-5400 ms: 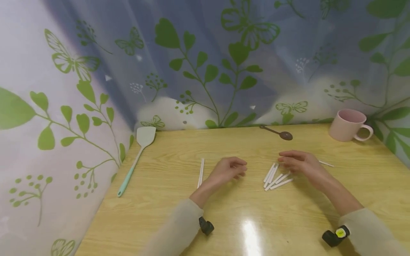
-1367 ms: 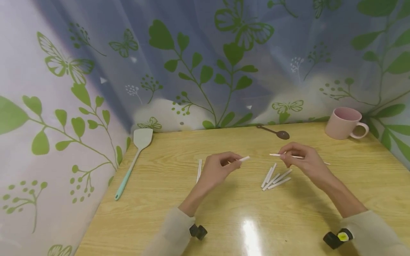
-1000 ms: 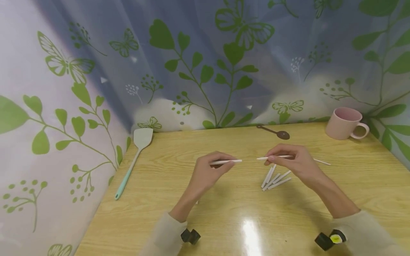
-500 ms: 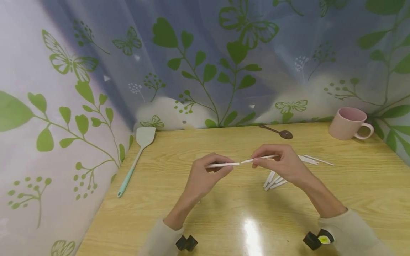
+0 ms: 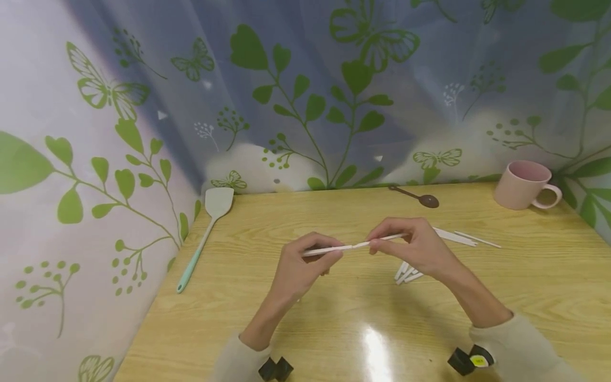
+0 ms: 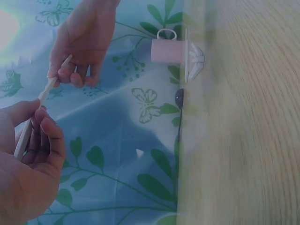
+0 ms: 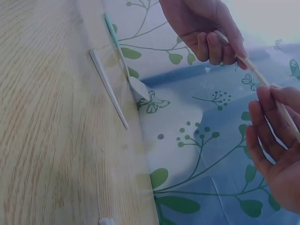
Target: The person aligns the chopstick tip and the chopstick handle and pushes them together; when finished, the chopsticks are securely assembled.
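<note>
My left hand (image 5: 298, 268) pinches a white stick (image 5: 331, 249) between thumb and fingers, its end pointing right. Opposite it, my right hand (image 5: 422, 246) pinches a slimmer white stick (image 5: 361, 244) that slants slightly. The two ends meet between the hands, above the table; I cannot tell whether one sits inside the other. Both wrist views show the sticks almost in line, with a small step at the joint (image 7: 253, 68). Below the right hand lies a pile of short white rods (image 5: 407, 274), partly hidden by it.
Behind the right hand lie white sticks (image 5: 455, 236) and a thin one (image 5: 479, 240). A pink mug (image 5: 520, 185) and brown spoon (image 5: 428, 201) stand at the back; a spatula (image 5: 219, 201) lies left. Two long white sticks (image 7: 108, 89) show in the right wrist view.
Both hands were without sticks at first, near the pile. Each has since taken a white stick, and the hands have come together, with the right moving left, until the stick ends meet.
</note>
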`<action>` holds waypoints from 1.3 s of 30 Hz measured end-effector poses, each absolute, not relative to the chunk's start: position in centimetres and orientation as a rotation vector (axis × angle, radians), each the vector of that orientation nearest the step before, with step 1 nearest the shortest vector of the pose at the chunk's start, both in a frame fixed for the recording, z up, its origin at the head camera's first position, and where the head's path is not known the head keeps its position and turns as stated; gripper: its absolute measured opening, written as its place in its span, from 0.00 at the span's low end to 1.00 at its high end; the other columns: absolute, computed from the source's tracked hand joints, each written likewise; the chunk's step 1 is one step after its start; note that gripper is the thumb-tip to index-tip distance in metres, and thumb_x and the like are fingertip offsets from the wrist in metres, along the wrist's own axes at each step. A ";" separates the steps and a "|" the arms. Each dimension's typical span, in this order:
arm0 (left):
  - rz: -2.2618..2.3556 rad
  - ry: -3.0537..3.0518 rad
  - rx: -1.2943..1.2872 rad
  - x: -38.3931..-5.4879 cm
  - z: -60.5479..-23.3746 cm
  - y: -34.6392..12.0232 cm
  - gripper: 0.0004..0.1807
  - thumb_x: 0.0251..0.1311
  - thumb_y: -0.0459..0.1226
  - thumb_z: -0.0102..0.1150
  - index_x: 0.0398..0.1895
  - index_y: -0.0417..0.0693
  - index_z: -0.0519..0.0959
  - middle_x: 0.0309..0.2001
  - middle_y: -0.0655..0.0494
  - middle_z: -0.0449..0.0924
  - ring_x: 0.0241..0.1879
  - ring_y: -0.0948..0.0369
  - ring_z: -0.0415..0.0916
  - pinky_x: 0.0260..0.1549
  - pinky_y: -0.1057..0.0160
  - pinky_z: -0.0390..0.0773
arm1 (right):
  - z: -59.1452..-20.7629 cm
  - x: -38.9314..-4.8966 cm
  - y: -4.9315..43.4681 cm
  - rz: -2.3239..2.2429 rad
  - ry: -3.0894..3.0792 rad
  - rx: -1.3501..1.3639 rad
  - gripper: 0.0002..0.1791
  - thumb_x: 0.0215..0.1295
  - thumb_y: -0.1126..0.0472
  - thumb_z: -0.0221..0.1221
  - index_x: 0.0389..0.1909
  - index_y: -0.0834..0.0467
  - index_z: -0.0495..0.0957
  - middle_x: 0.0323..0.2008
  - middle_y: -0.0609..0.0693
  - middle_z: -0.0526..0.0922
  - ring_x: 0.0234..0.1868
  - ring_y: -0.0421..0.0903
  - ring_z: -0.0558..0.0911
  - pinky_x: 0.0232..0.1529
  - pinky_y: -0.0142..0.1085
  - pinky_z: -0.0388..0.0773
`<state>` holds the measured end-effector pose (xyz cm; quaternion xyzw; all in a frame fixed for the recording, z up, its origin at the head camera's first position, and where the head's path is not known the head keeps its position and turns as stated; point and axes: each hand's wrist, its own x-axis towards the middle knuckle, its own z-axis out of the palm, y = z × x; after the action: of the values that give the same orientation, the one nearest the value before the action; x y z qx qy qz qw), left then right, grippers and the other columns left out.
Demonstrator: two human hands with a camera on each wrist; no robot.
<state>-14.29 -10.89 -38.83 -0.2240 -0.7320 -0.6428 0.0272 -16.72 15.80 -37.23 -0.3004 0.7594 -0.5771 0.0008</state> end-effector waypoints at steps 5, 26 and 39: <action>-2.060 -2.283 -0.650 -14.0 -39.0 -10.8 0.07 0.67 0.38 0.70 0.46 0.50 0.87 0.32 0.48 0.83 0.26 0.60 0.78 0.27 0.66 0.81 | -37.1 -16.4 15.2 -1.773 2.442 -0.940 0.06 0.71 0.65 0.66 0.43 0.52 0.89 0.37 0.46 0.90 0.43 0.46 0.87 0.56 0.46 0.77; -2.129 -2.199 -0.670 -14.1 -38.7 -10.2 0.06 0.67 0.36 0.69 0.44 0.45 0.87 0.33 0.45 0.85 0.28 0.54 0.83 0.32 0.63 0.85 | -37.6 -16.2 13.7 -1.960 2.202 -0.823 0.05 0.71 0.65 0.65 0.45 0.61 0.86 0.42 0.55 0.87 0.44 0.57 0.90 0.51 0.43 0.86; -2.106 -2.171 -0.641 -14.2 -38.8 -9.3 0.05 0.65 0.34 0.70 0.41 0.42 0.86 0.31 0.45 0.84 0.25 0.59 0.81 0.29 0.64 0.84 | -38.1 -16.0 13.4 -1.986 2.222 -0.765 0.05 0.71 0.65 0.66 0.44 0.61 0.85 0.41 0.56 0.88 0.42 0.55 0.90 0.51 0.44 0.86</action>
<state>-14.16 -9.33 -38.84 -0.2074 -0.7020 -0.6809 0.0249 -16.01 13.39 -38.10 -0.2487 0.7217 -0.6452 0.0325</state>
